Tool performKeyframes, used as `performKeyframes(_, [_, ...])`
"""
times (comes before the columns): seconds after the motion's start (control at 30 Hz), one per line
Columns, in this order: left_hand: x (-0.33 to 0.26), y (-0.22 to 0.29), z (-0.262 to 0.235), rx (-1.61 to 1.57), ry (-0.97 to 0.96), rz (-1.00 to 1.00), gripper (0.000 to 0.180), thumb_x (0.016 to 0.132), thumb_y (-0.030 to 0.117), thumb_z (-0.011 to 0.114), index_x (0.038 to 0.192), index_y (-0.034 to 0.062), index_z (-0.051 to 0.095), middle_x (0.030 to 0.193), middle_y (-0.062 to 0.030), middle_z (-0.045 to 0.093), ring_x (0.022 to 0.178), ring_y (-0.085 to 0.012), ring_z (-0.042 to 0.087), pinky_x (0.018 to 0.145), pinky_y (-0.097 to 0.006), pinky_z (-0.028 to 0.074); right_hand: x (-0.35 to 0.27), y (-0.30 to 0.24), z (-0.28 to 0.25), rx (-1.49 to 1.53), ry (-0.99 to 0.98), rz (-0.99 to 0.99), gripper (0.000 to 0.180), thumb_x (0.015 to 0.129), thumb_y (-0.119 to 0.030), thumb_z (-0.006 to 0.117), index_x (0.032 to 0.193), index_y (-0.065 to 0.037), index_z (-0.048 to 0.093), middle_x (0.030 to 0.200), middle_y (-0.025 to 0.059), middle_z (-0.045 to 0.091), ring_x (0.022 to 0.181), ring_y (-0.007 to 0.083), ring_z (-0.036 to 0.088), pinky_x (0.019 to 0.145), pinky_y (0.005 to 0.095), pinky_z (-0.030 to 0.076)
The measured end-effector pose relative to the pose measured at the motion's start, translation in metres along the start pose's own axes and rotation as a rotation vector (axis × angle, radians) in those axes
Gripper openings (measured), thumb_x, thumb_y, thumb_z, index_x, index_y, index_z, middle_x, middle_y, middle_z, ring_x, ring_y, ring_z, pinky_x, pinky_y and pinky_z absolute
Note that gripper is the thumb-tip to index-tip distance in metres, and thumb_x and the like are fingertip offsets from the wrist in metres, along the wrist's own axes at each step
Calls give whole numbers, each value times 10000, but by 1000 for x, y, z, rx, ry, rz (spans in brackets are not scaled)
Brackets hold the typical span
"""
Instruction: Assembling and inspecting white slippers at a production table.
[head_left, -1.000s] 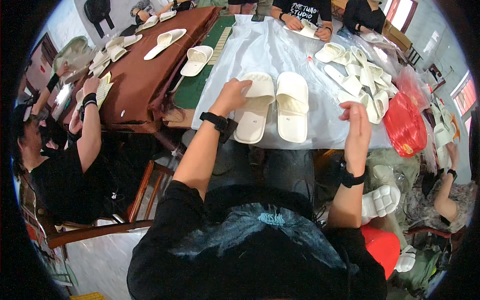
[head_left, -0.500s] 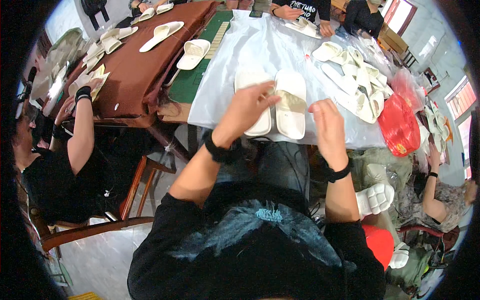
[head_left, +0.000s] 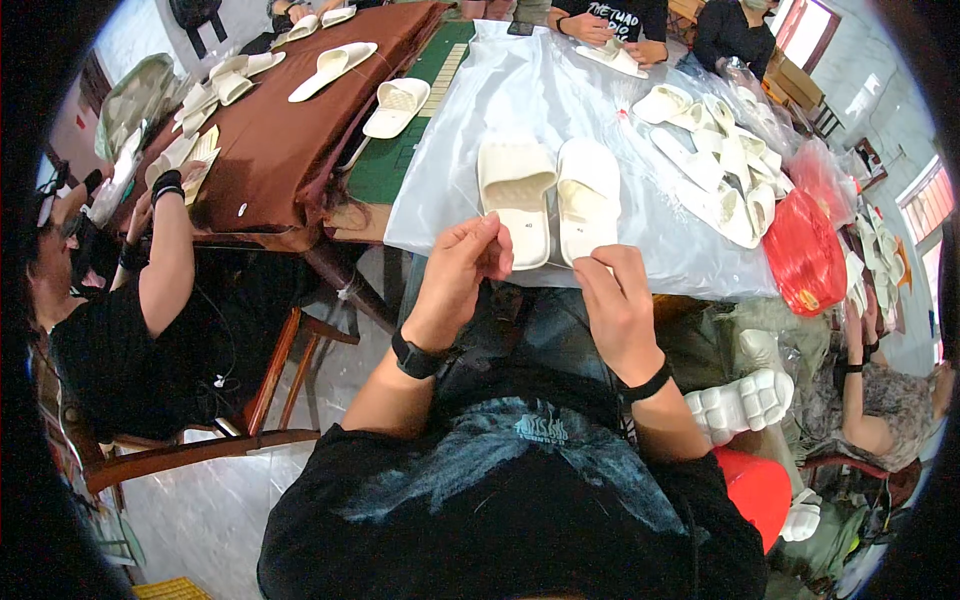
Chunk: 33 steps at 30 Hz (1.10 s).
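A pair of cream slide slippers lies side by side before me on a plastic-covered table, toes pointing away. At the left slipper (head_left: pixel 520 215), my left hand (head_left: pixel 458 270) has its thumb and fingers closed together along the outer edge by the heel. My right hand (head_left: pixel 618 305) pinches the heel end of the right slipper (head_left: pixel 585 200) with bent fingers. Both insoles show small dark marks near the heel. The fingertips' undersides are partly hidden.
A pile of cream slippers (head_left: pixel 715 165) and a red plastic bag (head_left: pixel 803 265) lie to the right. More slippers rest on the brown-covered table (head_left: pixel 275 150) at left. People work on several sides; a wooden chair (head_left: pixel 200 455) stands at left, and white chunky footwear (head_left: pixel 745 405) hangs low right.
My left hand has moved from over the slippers down to the left one's heel edge. My right hand has come inward from the side to the right slipper's heel.
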<state>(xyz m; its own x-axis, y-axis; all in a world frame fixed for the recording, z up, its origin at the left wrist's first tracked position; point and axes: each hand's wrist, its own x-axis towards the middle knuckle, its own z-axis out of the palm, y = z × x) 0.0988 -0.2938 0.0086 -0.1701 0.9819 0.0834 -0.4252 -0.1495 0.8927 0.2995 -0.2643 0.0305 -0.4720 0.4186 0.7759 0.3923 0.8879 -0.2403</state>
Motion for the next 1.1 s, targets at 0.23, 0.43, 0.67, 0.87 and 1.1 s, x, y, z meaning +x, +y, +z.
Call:
performKeyframes(0.23, [-5,9,-4,-132,-119,-182,331,971,289,466,753,56,555,585,-14,501,532,-108,453,542,-235,351,1,-9,-19,-37,9,-153,250,636,41,665,878,22,604,879,127,541,805,303,560,664,372,480])
performKeyframes(0.43, [5,-6,-12,-160,-217,-305,315,970,277,466,756,62,550,585,-2,490,525,-102,437,539,-244,342,-7,-9,-17,-10,-13,-135,226,643,32,669,859,13,604,840,116,538,780,297,560,651,361,478])
performKeyframes(0.67, [33,-30,-18,-256,-242,-554,276,962,261,487,776,70,561,586,6,503,513,-96,435,530,-242,344,-10,3,-5,24,-54,-46,176,690,17,684,841,0,596,806,107,535,742,277,553,631,359,470])
performKeyframes(0.87, [58,-39,-25,-209,-264,-727,247,955,263,499,795,93,578,594,9,537,519,-95,466,511,-228,362,-10,5,-2,-13,-82,12,140,708,9,682,805,-15,585,796,96,537,730,271,548,618,361,463])
performKeyframes(1.1, [81,-27,-23,-150,-276,-771,251,947,281,510,791,98,579,606,1,563,507,-94,493,465,-228,378,-2,5,-4,-130,-81,-32,117,703,-4,658,783,-34,578,751,85,502,721,261,519,608,359,441])
